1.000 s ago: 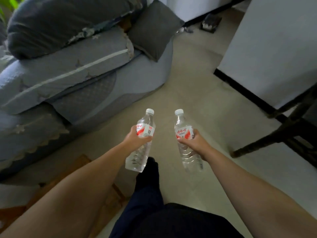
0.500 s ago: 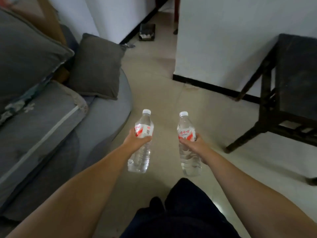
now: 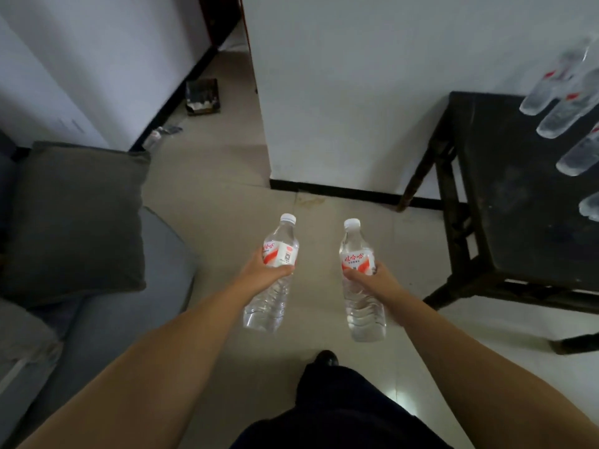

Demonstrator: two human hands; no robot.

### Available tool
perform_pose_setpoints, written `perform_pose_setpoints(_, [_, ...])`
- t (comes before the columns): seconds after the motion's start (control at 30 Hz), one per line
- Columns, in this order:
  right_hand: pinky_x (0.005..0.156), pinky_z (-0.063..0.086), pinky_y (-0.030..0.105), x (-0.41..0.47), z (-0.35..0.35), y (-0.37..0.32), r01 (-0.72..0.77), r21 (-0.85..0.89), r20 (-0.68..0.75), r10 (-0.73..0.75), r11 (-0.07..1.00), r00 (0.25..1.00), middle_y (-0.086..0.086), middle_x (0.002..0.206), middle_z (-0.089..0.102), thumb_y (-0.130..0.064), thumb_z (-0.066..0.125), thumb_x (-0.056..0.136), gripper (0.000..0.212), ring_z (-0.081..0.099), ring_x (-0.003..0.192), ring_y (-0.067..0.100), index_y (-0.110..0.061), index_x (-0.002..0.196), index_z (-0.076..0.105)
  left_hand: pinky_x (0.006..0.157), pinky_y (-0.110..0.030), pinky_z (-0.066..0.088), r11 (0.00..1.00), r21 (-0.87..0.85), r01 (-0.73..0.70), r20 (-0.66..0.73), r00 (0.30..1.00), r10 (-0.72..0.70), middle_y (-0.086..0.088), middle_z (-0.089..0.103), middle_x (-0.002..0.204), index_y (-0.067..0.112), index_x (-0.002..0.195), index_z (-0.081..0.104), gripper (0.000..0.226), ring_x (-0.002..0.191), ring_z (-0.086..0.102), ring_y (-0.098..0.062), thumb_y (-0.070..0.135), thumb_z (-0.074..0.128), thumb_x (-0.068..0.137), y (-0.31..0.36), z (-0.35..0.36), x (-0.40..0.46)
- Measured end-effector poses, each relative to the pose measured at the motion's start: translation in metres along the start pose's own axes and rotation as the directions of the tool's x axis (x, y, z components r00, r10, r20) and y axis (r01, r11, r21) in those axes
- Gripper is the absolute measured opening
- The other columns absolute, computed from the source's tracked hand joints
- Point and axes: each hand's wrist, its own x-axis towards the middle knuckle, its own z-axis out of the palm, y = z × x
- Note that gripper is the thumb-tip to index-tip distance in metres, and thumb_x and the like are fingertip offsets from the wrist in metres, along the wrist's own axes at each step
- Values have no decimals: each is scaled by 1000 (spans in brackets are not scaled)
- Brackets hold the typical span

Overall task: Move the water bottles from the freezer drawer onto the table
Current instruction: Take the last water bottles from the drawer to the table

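A: View is swinging right since the earlier frame. Table is showing more of its top now, with bottles on it coming into frame at its far right. Sofa is sliding off to the left.

B: Hands?

A: Left hand is gripping the left bottle around the label, fingers curled round it. Right hand is gripping the right bottle just under the label, same clamp. Both are being held caps-up, slightly tilted, side by side and apart.

B: Relative to the table?

A: Both held bottles are hanging over the floor, left of the table and nearer the camera than its front leg. Not touching it. Right bottle is the closer one.

B: Bottles on the table?

A: At least four are lying on their sides toward the table's right edge, blurred, partly cut off by the frame.

B: Anything else?

A: Grey cushion is leaning on the sofa, well left of the table. Wall is standing behind the table.
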Motion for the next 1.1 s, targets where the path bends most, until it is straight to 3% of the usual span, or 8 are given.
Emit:
perform_pose_setpoints(0.2, [61,52,27,59,-42,-41,-23,46,-42,25,999,999,7,98,67,-24,71,85,28,65,84,20,-14,107,58,78,-30,50,999,31,-24,59,998,22,-2,60,122,23,135,38,69,95,62,-18,29,76,77,70,27,73])
perform_pose_setpoints(0.27, [68,54,29,80,-57,-50,-43,69,-75,48,997,996,10,102,68,-25,72,84,30,66,87,21,-14,109,59,73,-26,48,997,61,-52,119,992,44,-2,58,123,22,136,37,70,91,61,-15,27,76,78,91,36,100])
perform_pose_setpoints(0.33, [73,55,28,98,-70,-55,-53,66,-104,60,996,993,10,103,69,-26,73,83,35,67,89,21,-11,113,60,80,-29,48,995,88,-56,175,984,40,-2,56,125,22,137,35,72,97,59,-17,26,76,77,111,42,124])
perform_pose_setpoints(0.5, [65,51,23,148,-101,-79,-71,139,-202,99,988,974,4,94,68,-23,71,85,28,66,82,16,-13,109,60,94,-39,51,974,182,-131,264,961,80,-2,57,126,22,137,36,79,106,60,-20,30,80,71,165,57,200])
perform_pose_setpoints(0.67, [81,54,33,217,-126,-121,-45,217,-325,116,975,939,3,106,67,-27,71,85,36,65,93,18,-18,116,57,93,-38,52,942,240,-233,355,925,138,-1,58,121,21,133,39,73,104,60,-20,27,79,72,244,71,289])
perform_pose_setpoints(0.83, [64,54,26,275,-143,-177,-17,278,-399,131,961,908,3,99,66,-25,68,87,26,66,85,16,-18,110,56,82,-30,48,889,337,-310,441,886,142,0,55,122,23,140,33,81,104,59,-21,34,77,73,325,76,365])
perform_pose_setpoints(1.0, [78,59,45,311,-162,-208,-28,337,-430,181,941,885,10,105,66,-28,70,85,28,67,96,28,-21,109,56,86,-33,49,863,371,-344,488,863,135,-1,54,122,24,141,30,81,104,58,-23,33,77,75,380,95,422])
perform_pose_setpoints(1.1, [71,61,37,327,-186,-214,-18,380,-449,201,925,871,10,107,63,-25,72,84,34,66,93,24,-22,111,52,88,-38,52,851,390,-353,544,834,97,-5,53,129,25,143,26,86,105,59,-25,35,77,74,403,123,448])
